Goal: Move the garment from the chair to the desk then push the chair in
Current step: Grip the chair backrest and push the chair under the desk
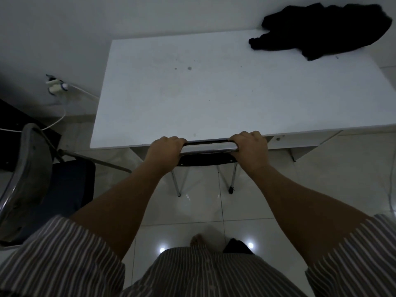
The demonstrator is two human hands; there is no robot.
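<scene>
A crumpled black garment (323, 31) lies on the far right corner of the white desk (214, 93). The chair (209, 147) stands at the desk's front edge, its shiny metal top rail touching that edge and its seat hidden beneath the desktop. Two thin metal legs show below on the tiles. My left hand (165, 152) is wrapped around the left end of the rail. My right hand (249, 147) grips the right end.
A second chair (32, 172) with a metal backrest and dark blue seat stands at the left. A white charger (56, 86) with a cable is plugged into the wall left of the desk. Glossy white floor tiles (192, 211) lie underfoot.
</scene>
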